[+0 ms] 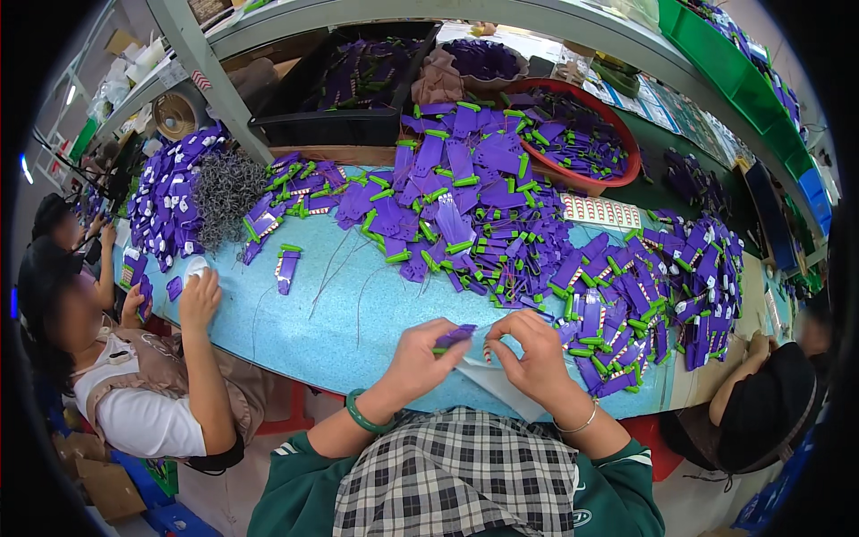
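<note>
Pinching a small purple plastic card (pixel 455 336) between thumb and fingers, my left hand (pixel 420 358) holds it just above the near edge of the pale blue tabletop (pixel 358 313). My right hand (pixel 537 353) sits just beside it, fingertips curled narrow onto something small that I cannot make out. To the right of my hands lies a heap of purple cards with green clips (pixel 644 304). Farther out, a larger spread of the same purple and green pieces (pixel 456 206) covers the table's middle. On my left, another person's hand (pixel 199 300) rests on the table. Beyond, a red round basin (pixel 617 179) and a black plastic crate (pixel 358 89) hold more purple pieces.
</note>
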{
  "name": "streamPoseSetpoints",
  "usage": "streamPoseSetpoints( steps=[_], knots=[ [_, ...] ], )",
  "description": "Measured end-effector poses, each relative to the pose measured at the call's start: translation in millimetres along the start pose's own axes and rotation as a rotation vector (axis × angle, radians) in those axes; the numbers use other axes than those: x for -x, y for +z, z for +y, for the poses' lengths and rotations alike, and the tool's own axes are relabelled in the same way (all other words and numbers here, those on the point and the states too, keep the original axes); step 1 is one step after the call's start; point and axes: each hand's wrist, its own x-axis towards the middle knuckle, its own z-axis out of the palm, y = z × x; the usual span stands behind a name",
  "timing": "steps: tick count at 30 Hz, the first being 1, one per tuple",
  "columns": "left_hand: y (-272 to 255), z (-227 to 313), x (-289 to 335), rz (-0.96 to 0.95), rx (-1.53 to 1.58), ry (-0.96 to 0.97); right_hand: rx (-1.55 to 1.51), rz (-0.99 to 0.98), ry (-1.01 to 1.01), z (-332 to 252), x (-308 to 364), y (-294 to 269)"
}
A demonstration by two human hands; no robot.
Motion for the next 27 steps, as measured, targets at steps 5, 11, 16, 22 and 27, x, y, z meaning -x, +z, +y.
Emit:
streamPoseSetpoints(
  steps=[5,11,16,22,27],
  knots=[
    [-9,-9,-3,0.199,-0.163,0.104,0.086,0.006,-0.032,3,1,-6],
    [6,3,5,-0.139,0.271,-0.12,-0.281,-0.061,0.197,-2,3,-1],
    [5,-2,5,-0.106,0.636,-0.379,-0.578,0.299,0.396,-16,8,18],
    [10,-6,9,-0.194,0.779,-0.395,-0.447,0.019,0.309,6,24,23],
    [11,-7,12,-0.22,1.112,-0.459,-0.771,0.045,0.547,4,25,32]
  ],
)
